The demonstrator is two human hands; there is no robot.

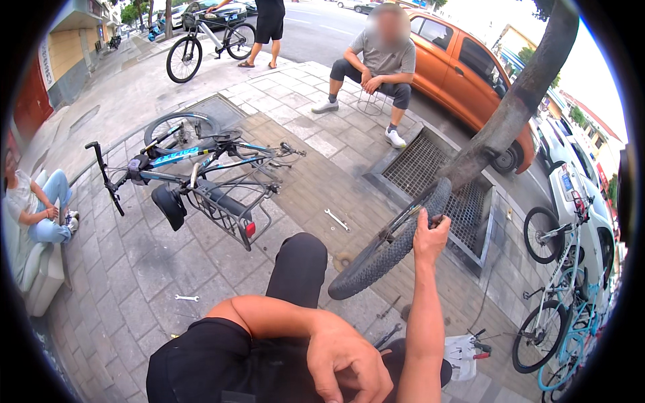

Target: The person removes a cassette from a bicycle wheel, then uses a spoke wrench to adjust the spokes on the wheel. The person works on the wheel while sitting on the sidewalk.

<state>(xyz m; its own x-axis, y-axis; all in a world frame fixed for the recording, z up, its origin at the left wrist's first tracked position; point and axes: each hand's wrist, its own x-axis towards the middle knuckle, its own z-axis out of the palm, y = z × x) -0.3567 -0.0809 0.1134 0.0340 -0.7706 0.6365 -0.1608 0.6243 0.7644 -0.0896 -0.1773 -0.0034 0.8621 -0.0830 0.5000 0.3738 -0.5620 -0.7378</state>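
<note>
A bicycle wheel with a black knobby tyre (383, 269) stands tilted in front of me on the pavement. My right hand (430, 235) grips its tyre near the upper right, thumb raised. Close to my body, my left hand (346, 363) hangs over my lap with bent fingers. Its fingertips run off the lower edge, and whatever they hold is hidden. Beyond my knee lies a blue and black bicycle (201, 168) on its side, with a rear rack. A wrench (337, 219) rests between it and the wheel; another wrench (187, 297) lies left of my leg.
A seated person (384, 60) faces me near an orange car (457, 74). Right of the wheel are a metal tree grate (423, 161) and a leaning trunk (497, 134). Parked bicycles (544, 322) stand at right. Another person (44, 208) sits at left.
</note>
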